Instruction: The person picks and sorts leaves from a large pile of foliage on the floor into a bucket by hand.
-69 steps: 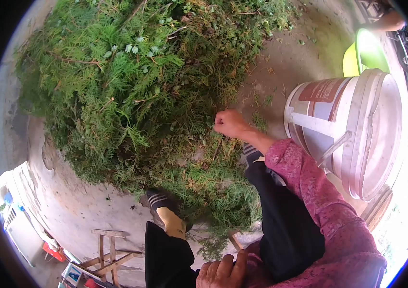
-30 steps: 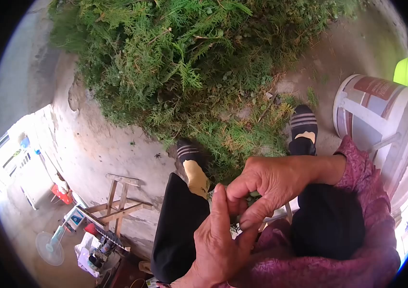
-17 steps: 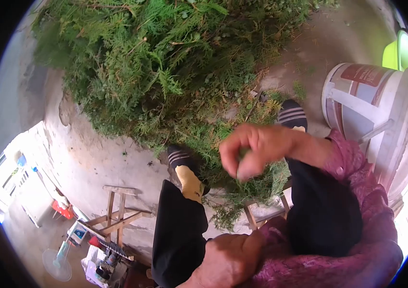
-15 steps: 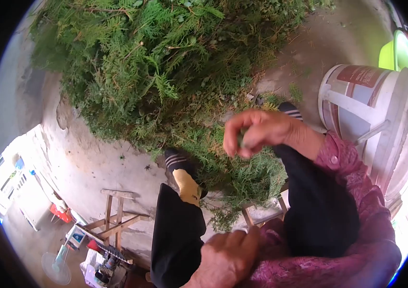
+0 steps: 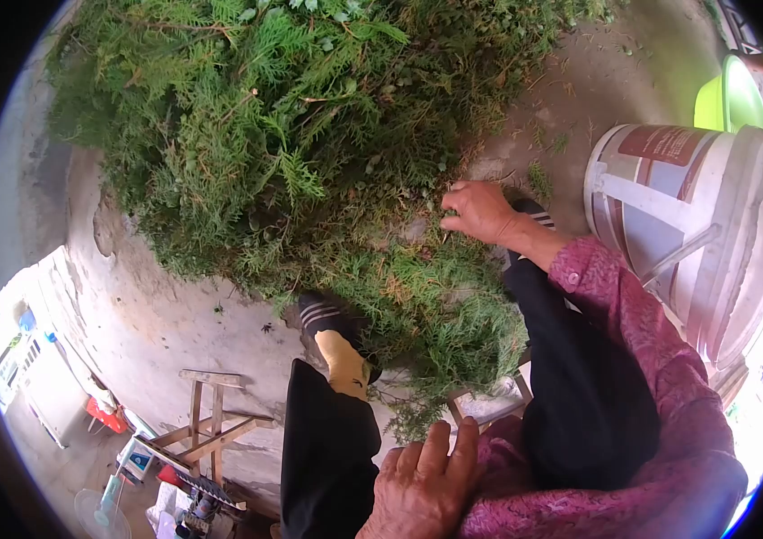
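Green branches: the leafy heap [image 5: 246, 153] spreads over the floor in front of you, its nearer edge reaching down between your feet.
Right hand: your right hand [image 5: 482, 214] is at the heap's right side, low over the looser sprigs, back up and fingers bent inward – whether they grasp a sprig, you cannot tell from here.
Left hand: your left hand [image 5: 424, 490] is on the near side of the heap, over your lap, unclenched, with the fingers a little apart; its palm is hidden.
Feet: your left striped shoe [image 5: 327, 314] is at the heap's lower edge; your right striped shoe [image 5: 534, 213] is at its right edge, partly covered by your arm.
Bucket: the white bucket [image 5: 660, 193] is right of the heap, apart from it, its handle toward you.
Basin: the lime-green basin [image 5: 712, 103] is farther right of the heap, just beyond the bucket.
Wooden stand: the wooden stand [image 5: 211, 422] is below and left of the heap – well apart from your right hand.
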The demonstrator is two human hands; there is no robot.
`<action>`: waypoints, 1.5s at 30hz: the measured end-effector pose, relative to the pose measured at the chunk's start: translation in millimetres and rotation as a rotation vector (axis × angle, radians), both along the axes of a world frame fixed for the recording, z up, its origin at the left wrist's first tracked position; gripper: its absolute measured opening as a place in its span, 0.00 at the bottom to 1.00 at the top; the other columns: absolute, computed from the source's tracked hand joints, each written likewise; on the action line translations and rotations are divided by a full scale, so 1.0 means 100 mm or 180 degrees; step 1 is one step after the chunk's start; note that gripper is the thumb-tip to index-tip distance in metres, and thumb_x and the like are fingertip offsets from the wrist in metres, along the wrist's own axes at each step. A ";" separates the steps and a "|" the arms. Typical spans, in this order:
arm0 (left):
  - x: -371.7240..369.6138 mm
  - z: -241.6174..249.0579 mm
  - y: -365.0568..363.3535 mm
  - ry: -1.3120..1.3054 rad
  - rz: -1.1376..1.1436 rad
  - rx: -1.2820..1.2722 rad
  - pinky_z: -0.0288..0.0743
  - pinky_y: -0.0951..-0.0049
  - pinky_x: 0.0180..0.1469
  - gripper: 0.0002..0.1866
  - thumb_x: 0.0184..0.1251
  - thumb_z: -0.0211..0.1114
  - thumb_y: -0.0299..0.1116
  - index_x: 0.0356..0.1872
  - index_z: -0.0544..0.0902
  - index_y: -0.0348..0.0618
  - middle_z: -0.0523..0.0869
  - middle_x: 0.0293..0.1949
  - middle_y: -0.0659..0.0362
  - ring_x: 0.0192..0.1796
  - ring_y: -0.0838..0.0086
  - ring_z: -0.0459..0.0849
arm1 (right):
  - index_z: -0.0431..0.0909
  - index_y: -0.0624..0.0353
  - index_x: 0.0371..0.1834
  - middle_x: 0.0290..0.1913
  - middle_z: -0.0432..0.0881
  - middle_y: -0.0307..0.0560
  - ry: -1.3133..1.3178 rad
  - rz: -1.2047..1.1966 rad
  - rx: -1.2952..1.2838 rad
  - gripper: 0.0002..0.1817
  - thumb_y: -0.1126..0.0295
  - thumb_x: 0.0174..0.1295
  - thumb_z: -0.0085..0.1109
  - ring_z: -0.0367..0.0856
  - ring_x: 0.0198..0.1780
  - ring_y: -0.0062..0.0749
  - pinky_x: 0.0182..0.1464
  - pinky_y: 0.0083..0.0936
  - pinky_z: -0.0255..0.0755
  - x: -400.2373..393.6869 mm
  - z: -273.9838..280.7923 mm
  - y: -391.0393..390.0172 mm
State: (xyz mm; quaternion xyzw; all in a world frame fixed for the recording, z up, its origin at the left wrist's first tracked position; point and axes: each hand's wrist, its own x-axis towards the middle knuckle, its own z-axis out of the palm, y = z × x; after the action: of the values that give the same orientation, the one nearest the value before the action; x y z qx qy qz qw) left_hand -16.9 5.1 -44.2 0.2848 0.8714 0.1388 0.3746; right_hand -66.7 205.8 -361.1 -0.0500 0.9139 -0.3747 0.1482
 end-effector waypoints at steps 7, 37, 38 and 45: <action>-0.01 0.01 -0.05 -0.0146 0.0062 0.0027 0.72 0.65 0.37 0.24 0.54 0.61 0.38 0.53 0.72 0.44 0.76 0.44 0.53 0.35 0.62 0.78 | 0.75 0.58 0.26 0.27 0.77 0.44 -0.0820 0.0197 0.0126 0.09 0.65 0.51 0.60 0.77 0.27 0.38 0.27 0.34 0.70 -0.04 -0.12 -0.01; -0.04 0.01 -0.01 -0.0252 0.0080 0.0050 0.72 0.66 0.40 0.22 0.53 0.61 0.35 0.51 0.72 0.43 0.76 0.45 0.54 0.38 0.62 0.79 | 0.79 0.58 0.29 0.23 0.78 0.39 -0.2833 -0.0362 -0.2612 0.12 0.60 0.52 0.61 0.77 0.25 0.24 0.25 0.22 0.69 -0.26 0.11 0.20; -0.04 0.01 -0.01 -0.0240 0.0067 0.0050 0.72 0.66 0.39 0.22 0.53 0.61 0.35 0.51 0.72 0.43 0.77 0.45 0.54 0.38 0.62 0.79 | 0.78 0.58 0.32 0.25 0.77 0.37 -0.3002 -0.0590 -0.3030 0.11 0.61 0.55 0.58 0.75 0.25 0.19 0.24 0.17 0.66 -0.26 0.24 0.21; -0.02 0.00 -0.01 -0.0161 0.0086 0.0052 0.73 0.66 0.39 0.21 0.55 0.61 0.36 0.51 0.73 0.43 0.77 0.45 0.53 0.37 0.61 0.80 | 0.79 0.58 0.23 0.23 0.79 0.47 -0.0297 -0.0385 -0.0819 0.11 0.62 0.51 0.58 0.78 0.26 0.39 0.27 0.32 0.71 -0.49 0.04 -0.14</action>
State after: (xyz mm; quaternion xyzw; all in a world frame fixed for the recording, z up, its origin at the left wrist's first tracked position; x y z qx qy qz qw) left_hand -18.8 3.8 -44.0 0.2725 0.8642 0.1581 0.3923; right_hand -115.8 191.6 -357.1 0.0041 0.8518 -0.4989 0.1600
